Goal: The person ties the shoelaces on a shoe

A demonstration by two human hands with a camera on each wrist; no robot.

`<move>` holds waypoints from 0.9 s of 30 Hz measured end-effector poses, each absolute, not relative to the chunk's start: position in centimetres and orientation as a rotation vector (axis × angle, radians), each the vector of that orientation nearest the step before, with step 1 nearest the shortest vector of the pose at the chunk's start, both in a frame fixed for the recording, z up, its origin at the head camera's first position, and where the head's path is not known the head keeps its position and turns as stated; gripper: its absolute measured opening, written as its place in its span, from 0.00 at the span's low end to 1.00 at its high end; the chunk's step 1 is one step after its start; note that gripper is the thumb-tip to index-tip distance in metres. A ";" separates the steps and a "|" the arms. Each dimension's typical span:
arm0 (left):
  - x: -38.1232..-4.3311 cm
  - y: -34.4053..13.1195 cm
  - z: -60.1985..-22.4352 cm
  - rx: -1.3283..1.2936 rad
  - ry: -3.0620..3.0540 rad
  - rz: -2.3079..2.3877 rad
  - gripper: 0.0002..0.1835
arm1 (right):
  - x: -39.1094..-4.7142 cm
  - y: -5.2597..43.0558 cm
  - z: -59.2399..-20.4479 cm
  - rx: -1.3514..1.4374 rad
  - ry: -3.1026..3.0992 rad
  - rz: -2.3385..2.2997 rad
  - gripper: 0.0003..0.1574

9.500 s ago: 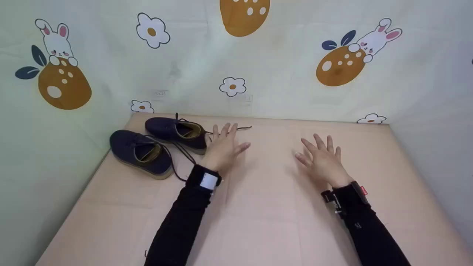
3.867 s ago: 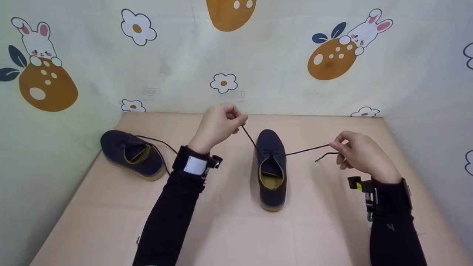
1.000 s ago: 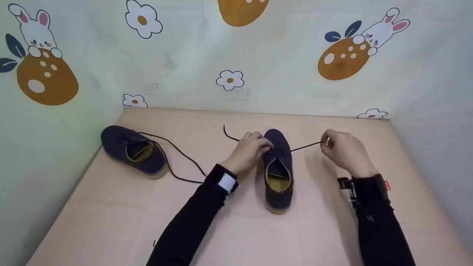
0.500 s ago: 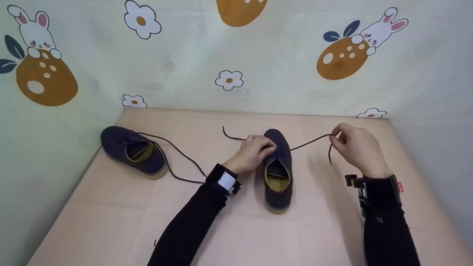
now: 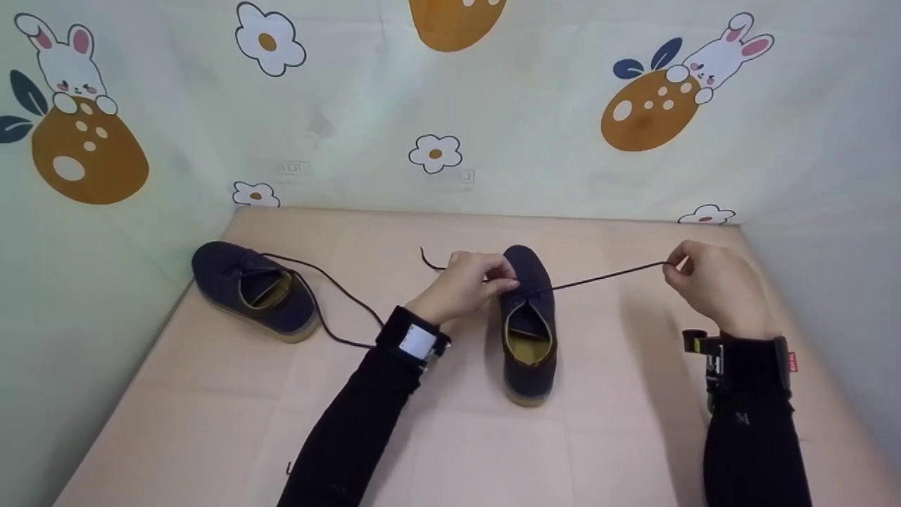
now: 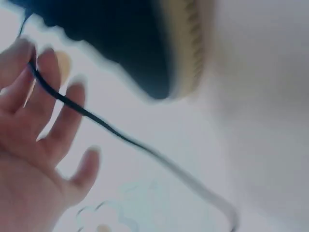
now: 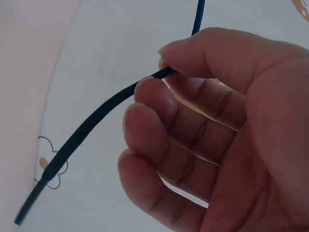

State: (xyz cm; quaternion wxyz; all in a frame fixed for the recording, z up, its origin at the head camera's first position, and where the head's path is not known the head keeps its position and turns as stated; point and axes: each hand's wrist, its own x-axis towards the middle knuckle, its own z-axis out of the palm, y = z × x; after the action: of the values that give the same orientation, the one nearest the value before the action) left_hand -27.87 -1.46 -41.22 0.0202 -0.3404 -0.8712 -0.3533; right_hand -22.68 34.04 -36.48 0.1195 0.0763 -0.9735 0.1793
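A dark navy shoe point(image 5: 528, 384) with a tan sole stands upright in the middle of the table, its toe toward the back wall. My right hand point(image 5: 725, 285) pinches one end of its shoelace point(image 5: 609, 275) between thumb and index finger. That lace runs taut from the shoe's eyelets; in the right wrist view its tipped tail point(image 7: 91, 121) hangs past the fingers. At the left side of the shoe, my left hand point(image 5: 461, 285) pinches the other lace point(image 6: 111, 128) close to the eyelets. The loose end of this lace trails off behind the hand.
A matching shoe point(image 5: 243, 282) lies angled at the table's left edge. Its long loose laces point(image 5: 345, 299) stretch right, partly under my left wrist. A patterned cloth wall point(image 5: 535, 105) rises behind the beige table point(image 5: 450, 451) and along both sides.
Over the last second, my right hand has moved right, stretching its lace further. My left hand stays beside the shoe, shifting slightly. Earlier, the middle shoe stood at the left with the other one.
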 end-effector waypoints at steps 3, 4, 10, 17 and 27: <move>-27.6 -2.9 -39.6 -1.105 -2.790 -1.038 0.06 | -22.5 34.6 -36.3 0.227 -2.861 0.539 0.08; -27.5 -3.4 -39.1 -1.118 -2.816 -1.008 0.06 | -22.4 34.6 -36.2 0.234 -2.869 0.548 0.09; -26.7 -5.2 -37.2 -1.105 -2.924 -0.894 0.07 | -21.5 33.3 -35.1 0.344 -2.913 0.617 0.09; -26.3 -3.5 -37.6 -1.094 -2.776 -0.916 0.08 | -20.3 29.6 -33.8 0.528 -2.811 0.812 0.07; -25.6 -1.4 -38.4 -1.097 -2.694 -0.943 0.08 | -20.2 24.5 -34.5 0.715 -2.542 1.078 0.03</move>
State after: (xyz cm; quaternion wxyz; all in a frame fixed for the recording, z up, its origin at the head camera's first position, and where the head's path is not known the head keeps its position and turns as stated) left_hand -25.63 -1.41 -38.36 0.0421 -0.3585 -0.8803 -0.3080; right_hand -20.19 24.53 -34.53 0.1443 0.2482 -0.8818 0.3741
